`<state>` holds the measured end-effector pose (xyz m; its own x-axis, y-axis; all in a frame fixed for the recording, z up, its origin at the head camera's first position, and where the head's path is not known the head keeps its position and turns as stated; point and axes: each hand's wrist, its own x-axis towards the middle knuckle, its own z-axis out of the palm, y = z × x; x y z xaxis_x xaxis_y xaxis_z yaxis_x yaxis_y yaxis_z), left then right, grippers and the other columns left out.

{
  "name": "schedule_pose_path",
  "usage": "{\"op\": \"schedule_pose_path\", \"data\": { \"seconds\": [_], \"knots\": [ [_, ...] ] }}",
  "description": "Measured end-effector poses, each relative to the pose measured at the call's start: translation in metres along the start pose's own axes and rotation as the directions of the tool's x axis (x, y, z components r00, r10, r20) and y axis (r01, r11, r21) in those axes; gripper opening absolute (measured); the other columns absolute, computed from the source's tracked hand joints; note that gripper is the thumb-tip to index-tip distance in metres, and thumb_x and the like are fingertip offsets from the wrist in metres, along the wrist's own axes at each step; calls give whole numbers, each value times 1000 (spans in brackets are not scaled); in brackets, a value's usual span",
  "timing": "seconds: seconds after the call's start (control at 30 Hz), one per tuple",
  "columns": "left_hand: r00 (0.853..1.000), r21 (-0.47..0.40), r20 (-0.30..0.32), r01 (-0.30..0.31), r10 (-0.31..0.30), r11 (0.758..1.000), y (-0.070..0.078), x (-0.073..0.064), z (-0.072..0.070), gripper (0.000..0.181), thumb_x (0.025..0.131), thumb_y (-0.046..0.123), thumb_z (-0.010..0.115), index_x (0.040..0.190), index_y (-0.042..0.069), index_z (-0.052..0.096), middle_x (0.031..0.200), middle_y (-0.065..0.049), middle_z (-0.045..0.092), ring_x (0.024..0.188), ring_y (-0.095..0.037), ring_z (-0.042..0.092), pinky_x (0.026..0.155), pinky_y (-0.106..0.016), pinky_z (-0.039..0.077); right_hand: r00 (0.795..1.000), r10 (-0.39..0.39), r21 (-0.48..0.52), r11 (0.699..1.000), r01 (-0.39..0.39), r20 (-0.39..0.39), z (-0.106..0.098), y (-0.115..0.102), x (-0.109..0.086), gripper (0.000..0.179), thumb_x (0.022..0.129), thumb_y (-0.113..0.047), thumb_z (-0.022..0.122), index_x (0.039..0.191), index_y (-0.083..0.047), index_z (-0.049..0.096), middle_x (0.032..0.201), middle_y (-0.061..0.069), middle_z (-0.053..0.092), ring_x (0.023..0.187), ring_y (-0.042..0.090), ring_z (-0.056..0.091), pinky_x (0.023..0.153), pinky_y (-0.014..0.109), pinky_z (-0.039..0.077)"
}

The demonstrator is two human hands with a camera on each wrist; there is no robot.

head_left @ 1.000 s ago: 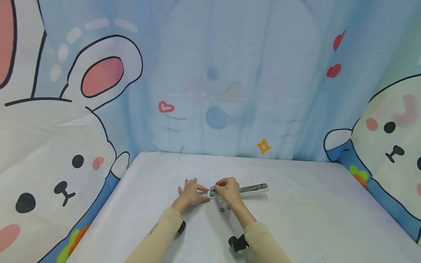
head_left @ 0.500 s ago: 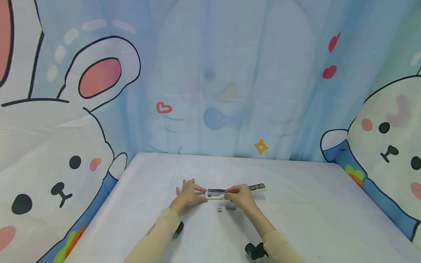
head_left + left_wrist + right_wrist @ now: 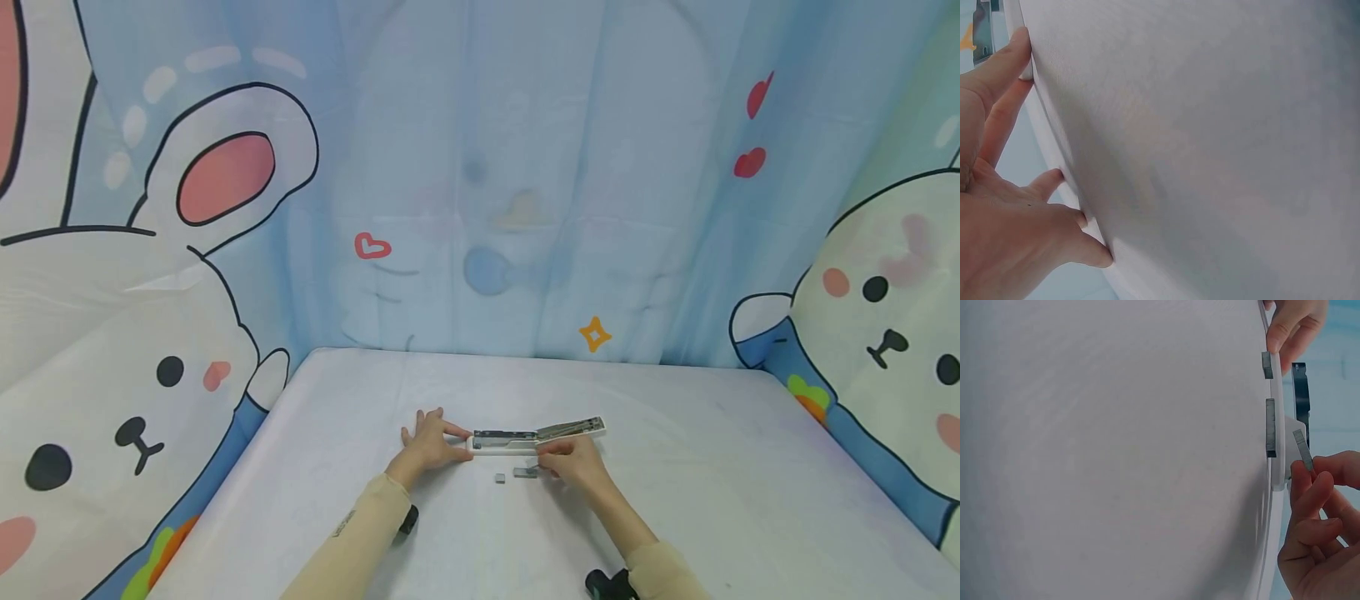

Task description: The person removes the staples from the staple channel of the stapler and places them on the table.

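Observation:
An opened white stapler (image 3: pixel 504 451) with a dark metal magazine lies lengthwise across the table; its hinged part (image 3: pixel 570 429) slants away to the right. My left hand (image 3: pixel 429 442) pinches the stapler's left end between thumb and index finger, the other fingers spread on the cloth. By the stapler's near side, my right hand (image 3: pixel 577 461) pinches a short grey strip of staples (image 3: pixel 1303 450) between thumb and fingertips, clearest in the right wrist view. Two more staple pieces rest on the table in front of the stapler: a longer strip (image 3: pixel 525 472) and a small block (image 3: pixel 500 478).
White cloth covers the table (image 3: pixel 712 467). Behind it hangs a blue curtain (image 3: pixel 525 167) printed with cartoon rabbits. A black wrist camera (image 3: pixel 611 585) sits below the right sleeve.
My right hand has drawn back to the right along the stapler with the staple strip, uncovering the magazine and the loose staple pieces. My left hand keeps its grip on the stapler's end.

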<state>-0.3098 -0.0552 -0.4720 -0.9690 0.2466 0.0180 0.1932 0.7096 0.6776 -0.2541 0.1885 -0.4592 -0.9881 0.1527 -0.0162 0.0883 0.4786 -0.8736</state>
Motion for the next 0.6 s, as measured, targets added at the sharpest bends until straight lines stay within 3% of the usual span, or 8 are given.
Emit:
{"op": "schedule_pose_path", "data": {
  "seconds": [0.33, 0.6],
  "knots": [
    [1000, 8, 1, 3, -3, 1000, 0, -1, -2, 29, 77, 27, 85, 103, 16, 79, 154, -25, 33, 145, -51, 9, 107, -74, 2, 998, 49, -35, 998, -50, -25, -7, 12, -2, 11, 80, -3, 71, 88, 3, 75, 63, 1, 61, 55, 11, 53, 51, 24, 42],
    [1000, 7, 3, -9, 9, 1000, 1, -2, -2, 29, 78, 27, 85, 103, 15, 79, 153, -26, 33, 145, -53, 9, 106, -75, 3, 998, 68, -21, 997, -69, -10, -8, 16, -2, 11, 81, -3, 72, 87, 6, 73, 62, 1, 63, 53, 9, 53, 50, 23, 42]
  ]
}}
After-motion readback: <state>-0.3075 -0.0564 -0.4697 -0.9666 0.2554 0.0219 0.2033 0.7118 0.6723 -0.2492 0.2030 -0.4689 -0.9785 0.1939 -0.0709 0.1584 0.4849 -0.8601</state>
